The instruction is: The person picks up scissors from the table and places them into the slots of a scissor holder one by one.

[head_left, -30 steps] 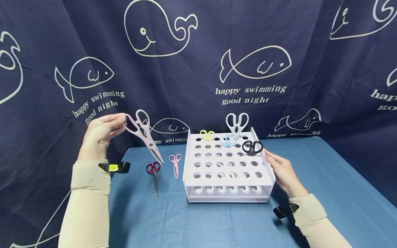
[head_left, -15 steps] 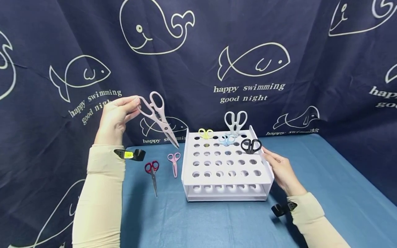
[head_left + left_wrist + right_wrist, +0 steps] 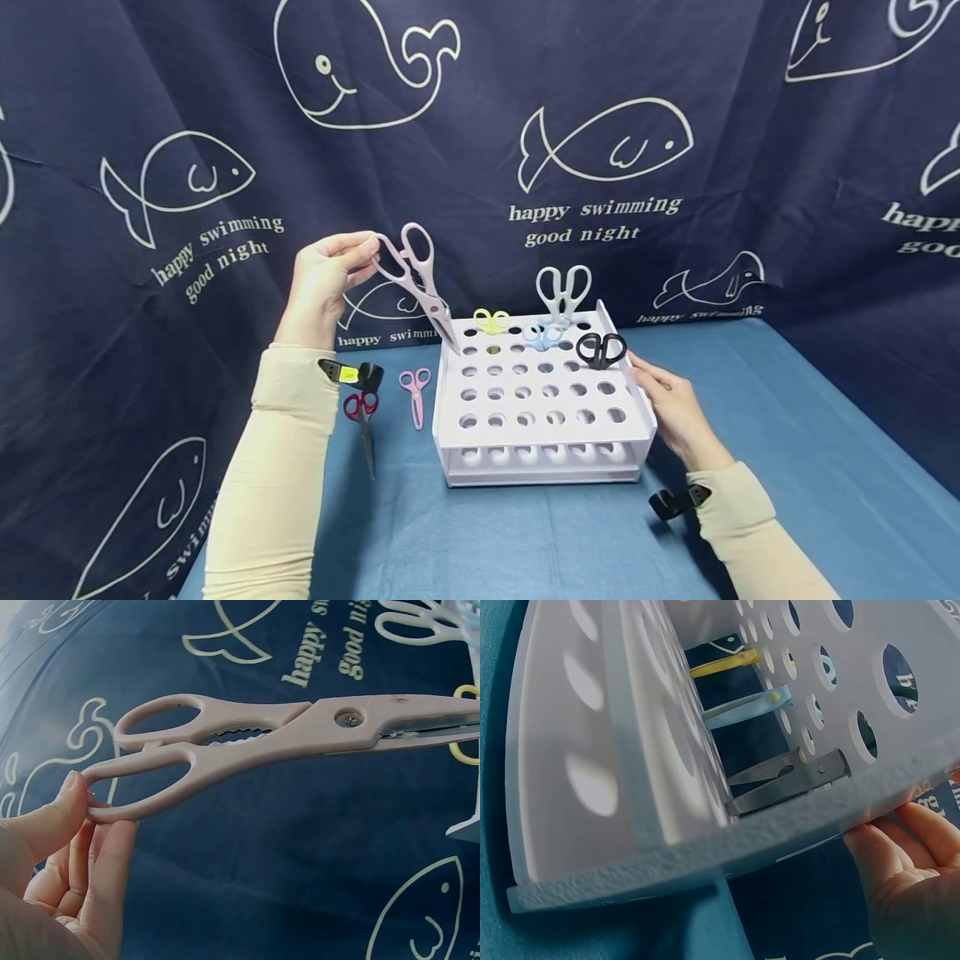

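Observation:
My left hand (image 3: 324,279) pinches pale pink scissors (image 3: 420,287) by one handle loop. Their blades slant down, with the tips over the back left corner of a white rack (image 3: 495,433) full of round holes. The left wrist view shows thumb and fingertips on the loop of these scissors (image 3: 255,742). My right hand (image 3: 675,417) holds the rack's right side panel; in the right wrist view part of this hand (image 3: 915,877) is cut off. Yellow scissors (image 3: 491,322), light blue scissors (image 3: 543,336), grey-white scissors (image 3: 562,293) and black scissors (image 3: 600,350) stand in the rack.
Red-handled scissors (image 3: 363,417) and small pink scissors (image 3: 416,392) lie on the blue cloth (image 3: 540,542), left of the rack. A dark blue curtain (image 3: 420,183) with fish prints hangs behind. Blades (image 3: 787,784) show between the rack's tiers.
My left hand has carried the pale pink scissors up and to the right, from above the red-handled scissors to the rack's back left corner. The right hand stays at the rack's side.

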### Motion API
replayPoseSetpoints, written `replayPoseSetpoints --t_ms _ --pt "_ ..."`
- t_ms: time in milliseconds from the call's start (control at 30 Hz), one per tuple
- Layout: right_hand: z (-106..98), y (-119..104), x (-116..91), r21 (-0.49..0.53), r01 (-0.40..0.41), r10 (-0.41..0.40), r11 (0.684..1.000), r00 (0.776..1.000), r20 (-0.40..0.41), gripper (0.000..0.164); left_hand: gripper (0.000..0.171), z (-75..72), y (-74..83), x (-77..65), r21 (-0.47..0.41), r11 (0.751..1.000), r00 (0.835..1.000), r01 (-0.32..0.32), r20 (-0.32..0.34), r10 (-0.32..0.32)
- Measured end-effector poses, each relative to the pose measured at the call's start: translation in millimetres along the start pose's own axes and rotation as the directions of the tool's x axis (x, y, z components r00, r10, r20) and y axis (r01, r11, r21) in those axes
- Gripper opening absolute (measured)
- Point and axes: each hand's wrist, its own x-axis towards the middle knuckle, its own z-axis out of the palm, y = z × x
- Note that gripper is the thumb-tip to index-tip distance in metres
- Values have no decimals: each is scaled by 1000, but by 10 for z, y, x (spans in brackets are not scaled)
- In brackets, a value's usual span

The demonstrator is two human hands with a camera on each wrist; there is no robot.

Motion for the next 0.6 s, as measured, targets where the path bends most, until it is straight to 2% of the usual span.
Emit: replayPoseSetpoints --t_ms 167,400,600 --pt "3 -1 1 -14 7 -7 1000 1000 -12 44 23 90 -110 1 24 1000 999 -13 36 12" --pt "14 7 12 -6 12 -12 1000 1000 -10 53 23 140 -252 -22 51 999 999 -11 50 8" --pt "23 0 11 -2 16 -16 1000 1000 -6 55 22 170 -357 -24 80 997 998 -18 54 14"
